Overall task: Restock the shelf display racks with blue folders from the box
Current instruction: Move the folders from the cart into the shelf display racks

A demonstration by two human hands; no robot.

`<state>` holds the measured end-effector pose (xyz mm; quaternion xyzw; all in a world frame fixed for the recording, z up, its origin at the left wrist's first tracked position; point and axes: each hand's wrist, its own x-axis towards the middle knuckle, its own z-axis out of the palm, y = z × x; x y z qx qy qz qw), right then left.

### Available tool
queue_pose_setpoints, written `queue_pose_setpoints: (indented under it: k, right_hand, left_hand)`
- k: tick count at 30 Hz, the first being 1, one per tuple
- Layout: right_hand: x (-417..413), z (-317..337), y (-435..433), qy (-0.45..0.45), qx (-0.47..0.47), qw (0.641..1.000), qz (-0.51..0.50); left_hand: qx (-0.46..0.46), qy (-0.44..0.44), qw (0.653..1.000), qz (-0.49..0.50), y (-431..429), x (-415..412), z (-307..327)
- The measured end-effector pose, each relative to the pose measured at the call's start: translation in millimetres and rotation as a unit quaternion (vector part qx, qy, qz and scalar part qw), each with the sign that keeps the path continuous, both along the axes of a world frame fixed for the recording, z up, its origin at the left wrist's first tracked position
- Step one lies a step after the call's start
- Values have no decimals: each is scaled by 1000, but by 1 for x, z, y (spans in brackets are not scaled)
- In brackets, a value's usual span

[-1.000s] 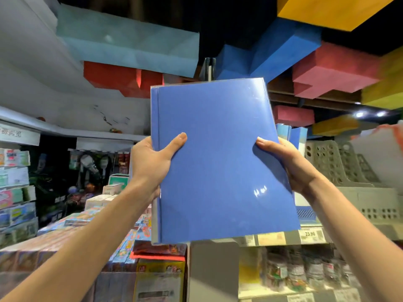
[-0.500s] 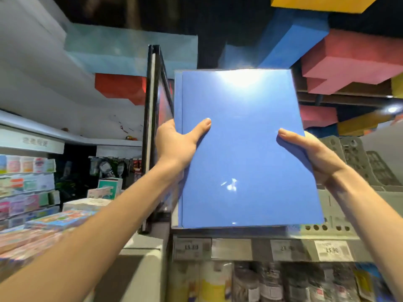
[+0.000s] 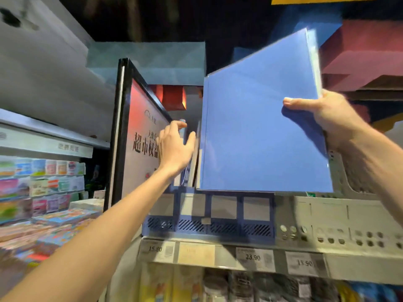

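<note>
A glossy blue folder (image 3: 257, 136) is held up above the shelf, its lower edge just over a dark blue slotted display rack (image 3: 207, 216). My right hand (image 3: 327, 114) grips the folder's right edge, thumb across the front. My left hand (image 3: 174, 149) is off the folder and reaches to the items standing upright at the rack's left end (image 3: 194, 162), its fingers on them. How it holds them is blurred.
A black-framed red and white sign (image 3: 135, 131) stands just left of the rack. A grey perforated rack (image 3: 349, 221) sits to the right. Price tags (image 3: 253, 257) line the shelf edge, with jars below. Stocked shelves and a product table fill the left.
My left hand let go of the folder and moved left to the items in the rack. My right hand alone now holds the folder, which has tilted and shifted right.
</note>
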<state>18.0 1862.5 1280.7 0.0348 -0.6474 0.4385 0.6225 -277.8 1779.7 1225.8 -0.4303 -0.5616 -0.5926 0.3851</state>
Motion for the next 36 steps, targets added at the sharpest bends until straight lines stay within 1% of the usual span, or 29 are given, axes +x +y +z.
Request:
queue_pose_setpoints:
  k: [2,5,11,16,21,27,31,36]
  right_hand:
    - [1,-3,-2,-3,-3,999,-36]
    - [-1,-3,-4,-7,2,995,-100]
    - [-5,3,-11,1,-2,990,-143]
    - [2,6,-20,-2,16,983,-182]
    - [-6,6,-31,9,25,981,-190]
    - [-21,16,-43,-6,27,976,-218]
    - [-15,29,-49,1,39,969,-244]
    - [-31,27,-50,16,5,969,-247]
  left_hand:
    - [-49,8,998,36,7,-4,-13]
    - [-75,28,996,38,10,-9,-24]
    - [-119,87,984,98,7,-12,-20]
    - [-137,82,986,46,5,-12,-17]
    - [-154,80,985,5,1,-20,-18]
    - [-148,78,985,41,-3,-21,-15]
    - [-155,68,985,29,-8,-26,-16]
    - [-181,90,979,27,-11,-24,-13]
